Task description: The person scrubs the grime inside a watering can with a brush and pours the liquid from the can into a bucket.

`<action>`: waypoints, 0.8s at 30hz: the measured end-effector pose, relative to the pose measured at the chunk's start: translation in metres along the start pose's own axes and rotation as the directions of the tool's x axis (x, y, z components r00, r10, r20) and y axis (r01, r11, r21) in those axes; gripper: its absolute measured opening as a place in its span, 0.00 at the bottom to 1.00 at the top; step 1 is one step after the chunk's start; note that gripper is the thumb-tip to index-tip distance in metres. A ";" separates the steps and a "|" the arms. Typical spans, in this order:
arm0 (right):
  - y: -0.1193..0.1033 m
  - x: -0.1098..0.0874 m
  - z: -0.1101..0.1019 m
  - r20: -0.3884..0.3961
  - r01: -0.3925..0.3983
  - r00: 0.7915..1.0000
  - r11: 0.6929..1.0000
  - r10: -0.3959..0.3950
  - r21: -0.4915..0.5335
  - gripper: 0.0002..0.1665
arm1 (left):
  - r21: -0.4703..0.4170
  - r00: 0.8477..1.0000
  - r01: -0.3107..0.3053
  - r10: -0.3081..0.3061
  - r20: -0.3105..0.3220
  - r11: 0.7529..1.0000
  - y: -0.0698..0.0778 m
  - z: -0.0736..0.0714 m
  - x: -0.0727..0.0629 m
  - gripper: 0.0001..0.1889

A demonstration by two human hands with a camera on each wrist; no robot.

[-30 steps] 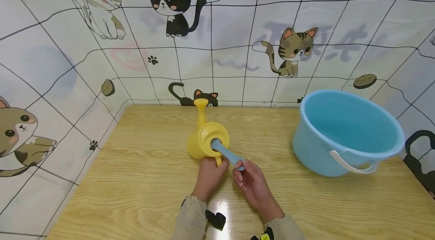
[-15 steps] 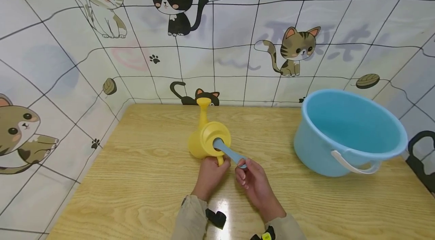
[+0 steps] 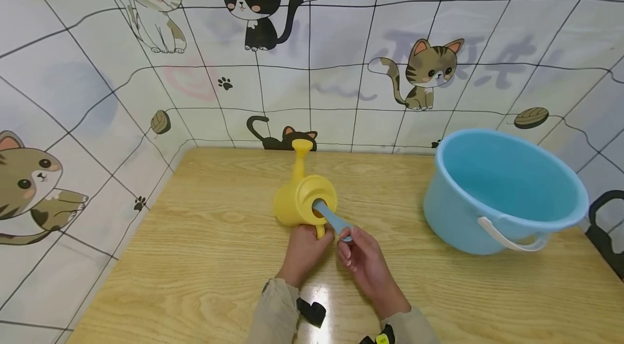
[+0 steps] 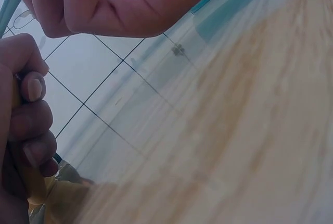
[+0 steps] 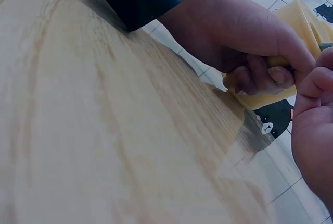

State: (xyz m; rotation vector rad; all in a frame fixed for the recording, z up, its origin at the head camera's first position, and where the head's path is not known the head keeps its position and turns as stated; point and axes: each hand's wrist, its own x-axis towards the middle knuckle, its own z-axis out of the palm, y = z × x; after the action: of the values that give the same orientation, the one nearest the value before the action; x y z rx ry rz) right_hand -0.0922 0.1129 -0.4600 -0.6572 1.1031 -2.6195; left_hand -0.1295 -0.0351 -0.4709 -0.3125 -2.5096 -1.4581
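A yellow toy watering can (image 3: 288, 208) stands on the wooden table, its spout toward the back wall. My left hand (image 3: 306, 251) grips its handle from the near side; in the left wrist view the fingers (image 4: 32, 120) are curled round that handle. My right hand (image 3: 365, 263) pinches the end of a light blue handle (image 3: 333, 219) between thumb and fingers. This handle slants into the round opening of the can, and its far end is hidden inside. In the right wrist view the can (image 5: 294, 26) shows behind the left hand.
A large light blue bucket (image 3: 475, 225) with a white carrying handle (image 3: 507, 238) stands on the right of the table (image 3: 195, 268). Behind the table rises a wall covering (image 3: 336, 89) with printed cats. A black strap-like shape (image 3: 604, 241) shows at the right edge.
Slightly less of the blue handle shows outside the can's opening than a second ago. Both hands keep their hold. The whole head view has shifted a little.
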 end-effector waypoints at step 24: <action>-0.003 0.000 0.001 -0.019 -0.010 1.000 1.000 0.010 -0.001 0.23 | 0.004 1.000 0.015 -0.015 0.010 1.000 0.002 0.000 0.001 0.18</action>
State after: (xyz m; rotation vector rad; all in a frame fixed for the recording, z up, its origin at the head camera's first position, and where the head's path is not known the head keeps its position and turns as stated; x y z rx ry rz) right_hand -0.0918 0.1146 -0.4577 -0.6261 1.1103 -2.6223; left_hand -0.1297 -0.0340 -0.4694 -0.3014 -2.5279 -1.4600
